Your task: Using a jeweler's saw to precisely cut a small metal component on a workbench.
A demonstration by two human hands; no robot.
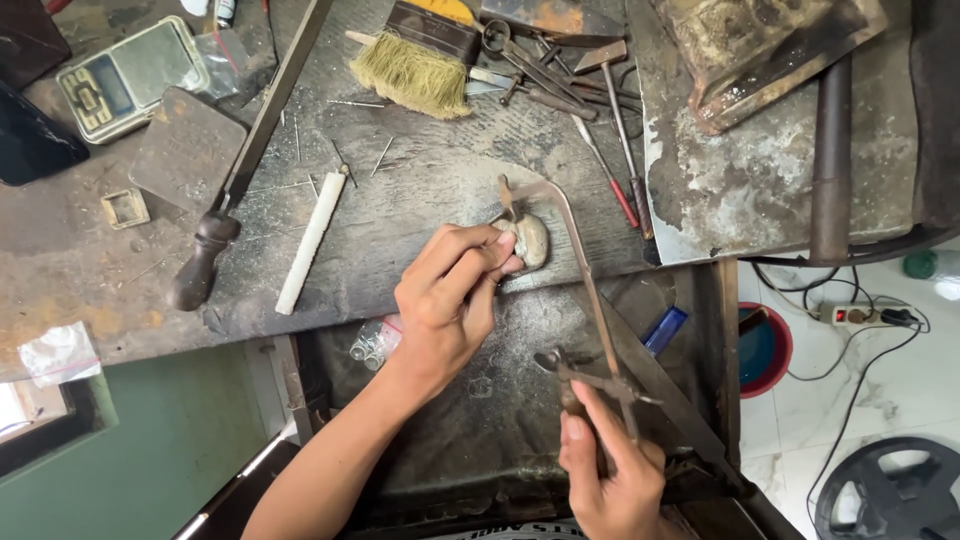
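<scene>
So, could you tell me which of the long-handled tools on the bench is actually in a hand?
The jeweller's saw frame, gripped by the right hand; the dark-handled file and hammer lie untouched.

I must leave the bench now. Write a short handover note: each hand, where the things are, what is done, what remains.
Left hand: pinches a small grey metal piece against the bench edge.
Right hand: grips the handle of the jeweller's saw; the frame's top end is at the piece.
Nearby: white stick, brush, pliers.
Done: piece held, saw in place. Cut depth cannot be seen.
Left: sawing.
</scene>
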